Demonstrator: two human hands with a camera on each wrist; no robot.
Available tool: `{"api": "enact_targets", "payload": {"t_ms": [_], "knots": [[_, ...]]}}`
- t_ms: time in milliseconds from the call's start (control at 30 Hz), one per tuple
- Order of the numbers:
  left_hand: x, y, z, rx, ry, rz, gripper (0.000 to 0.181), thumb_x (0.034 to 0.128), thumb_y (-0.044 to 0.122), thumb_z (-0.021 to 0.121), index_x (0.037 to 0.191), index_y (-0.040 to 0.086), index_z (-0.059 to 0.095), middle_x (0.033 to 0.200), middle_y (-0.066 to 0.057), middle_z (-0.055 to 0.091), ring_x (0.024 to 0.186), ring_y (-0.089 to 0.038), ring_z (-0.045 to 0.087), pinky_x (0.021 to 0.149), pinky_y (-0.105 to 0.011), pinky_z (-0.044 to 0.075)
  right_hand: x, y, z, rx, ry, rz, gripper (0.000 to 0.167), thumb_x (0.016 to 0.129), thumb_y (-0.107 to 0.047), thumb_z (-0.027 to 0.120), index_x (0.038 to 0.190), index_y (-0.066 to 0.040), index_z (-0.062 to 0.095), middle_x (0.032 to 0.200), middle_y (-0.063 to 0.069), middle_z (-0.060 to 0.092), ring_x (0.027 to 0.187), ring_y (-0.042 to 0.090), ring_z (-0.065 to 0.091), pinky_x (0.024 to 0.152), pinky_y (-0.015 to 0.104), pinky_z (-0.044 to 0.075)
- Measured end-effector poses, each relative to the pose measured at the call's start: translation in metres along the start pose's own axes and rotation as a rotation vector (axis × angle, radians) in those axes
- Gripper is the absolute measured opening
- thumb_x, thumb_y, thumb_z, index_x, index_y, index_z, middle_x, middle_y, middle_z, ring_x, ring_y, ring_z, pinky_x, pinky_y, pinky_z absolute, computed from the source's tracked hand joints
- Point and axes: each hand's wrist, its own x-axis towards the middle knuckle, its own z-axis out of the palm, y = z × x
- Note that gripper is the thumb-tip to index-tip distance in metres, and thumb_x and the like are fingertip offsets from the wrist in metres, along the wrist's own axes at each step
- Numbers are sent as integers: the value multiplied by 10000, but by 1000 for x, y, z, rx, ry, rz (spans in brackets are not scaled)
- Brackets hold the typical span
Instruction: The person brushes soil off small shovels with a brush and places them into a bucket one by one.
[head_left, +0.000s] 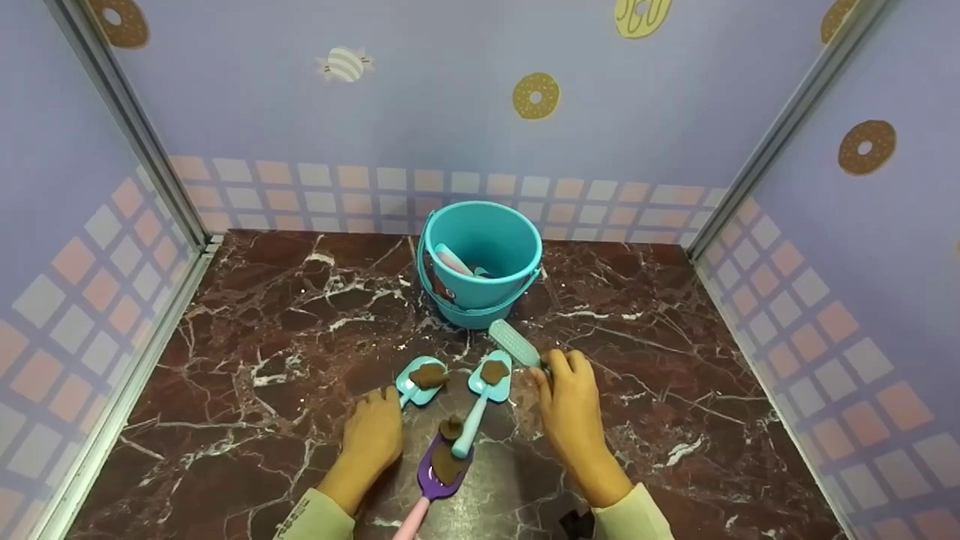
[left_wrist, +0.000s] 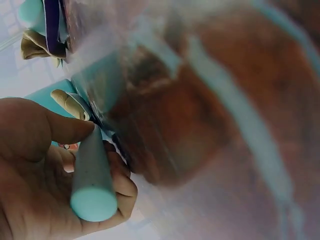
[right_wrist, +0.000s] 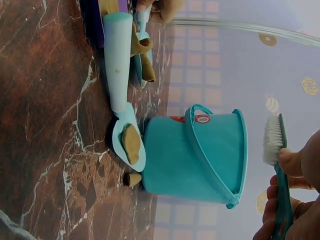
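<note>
My left hand [head_left: 375, 429] grips the pale teal handle [left_wrist: 93, 185] of a small toy shovel [head_left: 409, 388] with a brown clay-like lump [head_left: 430, 376] on its blade. On the right, my right hand [head_left: 574, 405] holds a teal brush [head_left: 517, 345] with white bristles [right_wrist: 273, 140], thumb against its back. Between the hands lies a second teal shovel [head_left: 472, 424], also bearing a brown lump [head_left: 494, 371]; its handle end rests over a purple shovel [head_left: 430, 487]. That one has a pink handle and carries brown lumps [head_left: 448, 465].
A turquoise bucket [head_left: 472, 304] stands behind the shovels, with a pink-and-blue item [head_left: 453, 259] inside. A small brown piece [right_wrist: 132, 179] lies near its base. Patterned walls [head_left: 450, 112] enclose the marble-look surface [head_left: 300, 337]. Something black [head_left: 576, 523] lies by the right sleeve.
</note>
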Motion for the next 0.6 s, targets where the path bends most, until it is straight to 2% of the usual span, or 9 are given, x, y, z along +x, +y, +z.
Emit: {"api": "enact_targets", "payload": {"t_ms": [67,167,333,400,600], "knots": [[1,-1,-3,18,11,13,292,848,17,681,1100,-15,537,970,-226,577,874,-425,620,632,-567,537,1,-1,1,4,6,-1,178,922,-206,736,960,-72,626,858,54,491,777,230,506,694,397,475],[4,0,-13,42,63,37,371,798,36,745,1116,7,556,966,-200,579,875,-401,619,619,-545,532,3,-1,3,11,17,-7,170,909,-185,752,955,-75,631,856,51,493,783,236,512,697,399,478],[8,7,-37,76,235,96,313,858,159,788,1113,86,622,956,-159,597,861,-374,607,618,-519,510,7,-3,6,9,31,-41,198,890,-196,762,947,-63,626,853,58,496,779,239,509,698,406,466],[9,11,-47,83,297,117,235,905,201,755,1095,115,648,946,-150,604,844,-367,603,610,-511,496,8,-4,7,4,42,-61,209,884,-198,763,942,-58,619,849,66,498,775,243,512,699,416,461],[8,28,-72,74,346,150,232,930,249,728,1105,115,657,938,-143,595,842,-347,604,576,-484,482,6,-18,13,-2,48,-134,199,903,-205,762,918,-66,620,846,60,513,762,245,525,654,394,455]]}}
